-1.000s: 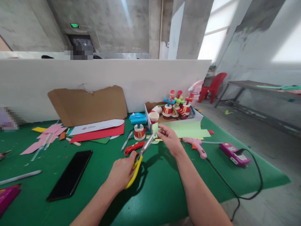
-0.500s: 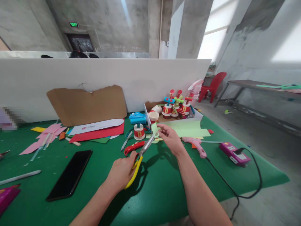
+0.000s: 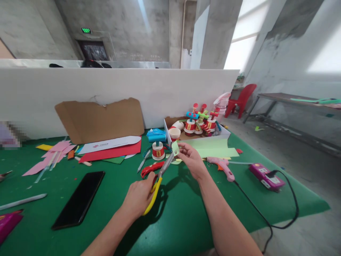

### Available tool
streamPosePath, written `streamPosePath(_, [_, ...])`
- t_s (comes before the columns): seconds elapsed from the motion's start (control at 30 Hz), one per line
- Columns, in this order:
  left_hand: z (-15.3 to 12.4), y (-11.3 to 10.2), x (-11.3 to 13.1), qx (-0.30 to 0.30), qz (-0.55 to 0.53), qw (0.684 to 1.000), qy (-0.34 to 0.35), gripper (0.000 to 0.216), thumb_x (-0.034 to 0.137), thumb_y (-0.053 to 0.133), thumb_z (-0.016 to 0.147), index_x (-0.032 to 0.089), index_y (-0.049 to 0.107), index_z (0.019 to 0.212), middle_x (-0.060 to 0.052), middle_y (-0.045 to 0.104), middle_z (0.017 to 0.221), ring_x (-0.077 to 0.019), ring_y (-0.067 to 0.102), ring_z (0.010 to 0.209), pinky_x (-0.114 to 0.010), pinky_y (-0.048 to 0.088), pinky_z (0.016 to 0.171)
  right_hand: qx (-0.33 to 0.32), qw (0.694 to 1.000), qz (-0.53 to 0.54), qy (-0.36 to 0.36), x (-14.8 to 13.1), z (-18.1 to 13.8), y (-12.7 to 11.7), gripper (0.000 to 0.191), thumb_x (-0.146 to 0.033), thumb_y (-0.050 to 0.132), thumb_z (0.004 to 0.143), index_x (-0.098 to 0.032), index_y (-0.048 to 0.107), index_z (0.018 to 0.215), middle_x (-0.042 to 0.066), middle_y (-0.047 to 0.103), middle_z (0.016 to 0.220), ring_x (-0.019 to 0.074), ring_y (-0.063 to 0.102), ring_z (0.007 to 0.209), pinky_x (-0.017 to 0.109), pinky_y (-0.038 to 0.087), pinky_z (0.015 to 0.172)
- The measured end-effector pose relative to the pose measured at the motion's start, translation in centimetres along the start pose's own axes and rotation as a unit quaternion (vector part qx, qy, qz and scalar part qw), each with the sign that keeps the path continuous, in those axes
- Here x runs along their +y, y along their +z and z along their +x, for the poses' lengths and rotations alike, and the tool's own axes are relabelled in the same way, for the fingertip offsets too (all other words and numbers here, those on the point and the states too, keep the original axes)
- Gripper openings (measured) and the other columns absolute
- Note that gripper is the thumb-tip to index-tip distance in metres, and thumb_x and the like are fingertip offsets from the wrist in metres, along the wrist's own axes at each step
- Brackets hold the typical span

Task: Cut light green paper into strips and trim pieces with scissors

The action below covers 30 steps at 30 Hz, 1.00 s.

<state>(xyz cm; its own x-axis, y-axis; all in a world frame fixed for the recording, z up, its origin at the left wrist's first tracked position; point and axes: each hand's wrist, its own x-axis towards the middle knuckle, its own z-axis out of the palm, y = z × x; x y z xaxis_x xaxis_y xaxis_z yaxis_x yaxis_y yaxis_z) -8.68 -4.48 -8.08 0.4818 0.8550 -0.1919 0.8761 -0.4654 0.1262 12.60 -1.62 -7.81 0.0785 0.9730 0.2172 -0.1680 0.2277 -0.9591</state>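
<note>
My left hand point(image 3: 140, 195) is closed round the yellow handles of a pair of scissors point(image 3: 165, 167), whose blades point up and to the right. At their tips is a small piece of pale green paper point(image 3: 175, 148), pinched between the fingers of my right hand point(image 3: 192, 159). Whether the blades bite into the paper is too small to tell. Behind the blades stands an upturned red and white paper cup point(image 3: 158, 151) with dark coiled paper arms. A red stapler-like tool point(image 3: 152, 168) lies just beyond my left hand.
A pink glue gun point(image 3: 222, 166) lies right of my hands, its cable trailing past a purple power box point(image 3: 266, 176). A shallow box point(image 3: 226, 134) of paper-cup figures stands behind. Left are a phone point(image 3: 80, 199), coloured paper point(image 3: 112, 151) and a cardboard sheet point(image 3: 101, 121).
The view has shifted very slightly. The green paper has turned a little in my right fingers at the scissor tips; both hands keep their grips in nearly the same place.
</note>
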Motion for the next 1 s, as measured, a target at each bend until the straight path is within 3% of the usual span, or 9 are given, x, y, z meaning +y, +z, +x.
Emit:
streamPosePath(0.13, [-0.01, 0.07, -0.01, -0.003, 0.004, 1.000, -0.002, 0.027, 0.026, 0.040, 0.090, 0.020, 0.041, 0.116, -0.010, 0.072, 0.091, -0.0313, 0.069, 0.092, -0.034, 0.046, 0.069, 0.019, 0.999, -0.023, -0.015, -0.06, 0.04, -0.19, 0.022, -0.033, 0.073, 0.071, -0.021, 0.062, 0.086, -0.001, 0.066, 0.077, 0.0141, 0.062, 0.073, 0.031, 0.051, 0.075])
streamPosePath(0.4, [0.10, 0.15, -0.09, 0.001, 0.005, 1.000, -0.002, 0.025, 0.027, 0.041, 0.089, 0.020, 0.041, 0.113, -0.010, 0.071, 0.091, -0.0312, 0.069, 0.091, -0.034, 0.047, 0.069, -0.003, 0.999, -0.031, -0.010, 0.02, 0.14, -0.70, 0.031, -0.029, 0.072, 0.071, -0.021, 0.061, 0.098, -0.003, 0.064, 0.073, 0.0125, 0.060, 0.070, 0.027, 0.047, 0.069])
streamPosePath(1.0, [0.03, -0.15, 0.01, 0.001, -0.003, 1.000, 0.000, 0.028, 0.026, 0.042, 0.089, 0.019, 0.039, 0.116, -0.011, 0.071, 0.094, -0.0302, 0.069, 0.093, -0.034, 0.047, 0.071, -0.033, 0.999, -0.033, 0.009, -0.30, -0.06, -0.18, 0.033, -0.033, 0.074, 0.073, -0.022, 0.060, 0.100, -0.002, 0.067, 0.076, 0.0145, 0.064, 0.074, 0.031, 0.051, 0.075])
